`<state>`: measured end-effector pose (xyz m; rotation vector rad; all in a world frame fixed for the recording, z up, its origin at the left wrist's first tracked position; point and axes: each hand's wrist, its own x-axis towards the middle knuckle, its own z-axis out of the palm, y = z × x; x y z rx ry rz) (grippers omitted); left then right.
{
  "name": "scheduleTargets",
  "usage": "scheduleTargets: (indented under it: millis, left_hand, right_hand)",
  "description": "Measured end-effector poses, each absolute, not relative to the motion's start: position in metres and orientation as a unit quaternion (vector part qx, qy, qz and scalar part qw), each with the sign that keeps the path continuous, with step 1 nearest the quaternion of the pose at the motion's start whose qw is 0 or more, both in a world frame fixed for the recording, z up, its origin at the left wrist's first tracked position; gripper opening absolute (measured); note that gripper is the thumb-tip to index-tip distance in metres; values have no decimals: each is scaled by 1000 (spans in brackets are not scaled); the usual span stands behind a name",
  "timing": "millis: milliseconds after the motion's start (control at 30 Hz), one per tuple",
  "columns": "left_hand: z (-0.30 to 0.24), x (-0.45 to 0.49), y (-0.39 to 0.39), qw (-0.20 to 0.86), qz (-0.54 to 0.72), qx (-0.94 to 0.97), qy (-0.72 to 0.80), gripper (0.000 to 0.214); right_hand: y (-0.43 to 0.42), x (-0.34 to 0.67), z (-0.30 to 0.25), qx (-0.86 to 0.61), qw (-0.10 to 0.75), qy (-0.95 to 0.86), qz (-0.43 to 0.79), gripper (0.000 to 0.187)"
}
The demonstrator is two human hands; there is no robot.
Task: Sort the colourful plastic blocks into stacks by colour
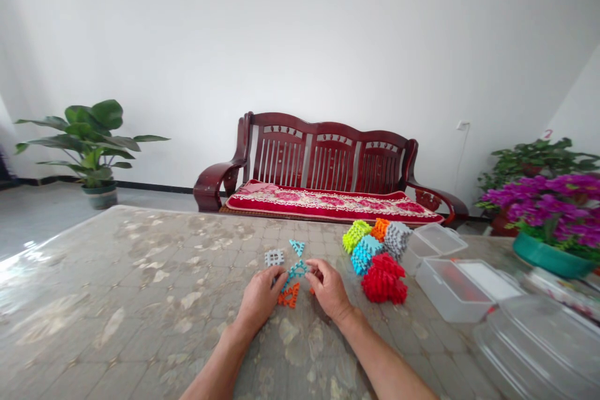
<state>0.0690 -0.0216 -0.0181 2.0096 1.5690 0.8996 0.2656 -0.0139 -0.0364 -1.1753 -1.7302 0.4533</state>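
Observation:
Between my two hands are light blue interlocking plastic tiles (pixel 298 269) with toothed edges. My left hand (pixel 263 292) has its fingers closed on the left side of these tiles, and my right hand (pixel 329 287) pinches their right edge. Just nearer to me lies an orange toothed tile (pixel 289 295); a bit of orange also shows beside my right fingers. Beyond my hands rest a grey square tile (pixel 274 257) and a separate light blue triangular tile (pixel 297 247). My fingers partly cover the held tiles, so how they join is hard to make out.
Stacks of red tiles (pixel 384 279), blue tiles (pixel 365 254), yellow-green tiles (pixel 357 236), orange tiles (pixel 379 229) and grey tiles (pixel 397 240) stand to the right. Past them are a clear plastic box (pixel 450 301), a large clear lid (pixel 539 344) and a flower pot (pixel 546 256).

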Motion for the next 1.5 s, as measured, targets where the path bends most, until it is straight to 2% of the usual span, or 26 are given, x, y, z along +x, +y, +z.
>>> scheduleTargets:
  millis: [533, 900, 1500]
  left_hand:
    - [-16, 68, -22, 233, 328, 707, 582, 36]
    - [-17, 67, -23, 231, 321, 712, 580, 37]
    - [-15, 69, -23, 231, 319, 711, 582, 35]
  right_hand:
    - [-14, 266, -36, -490, 477, -712, 157, 22]
    - [-15, 267, -36, -479, 467, -728, 148, 30]
    - [-16, 267, -36, -484, 454, -735, 139, 28]
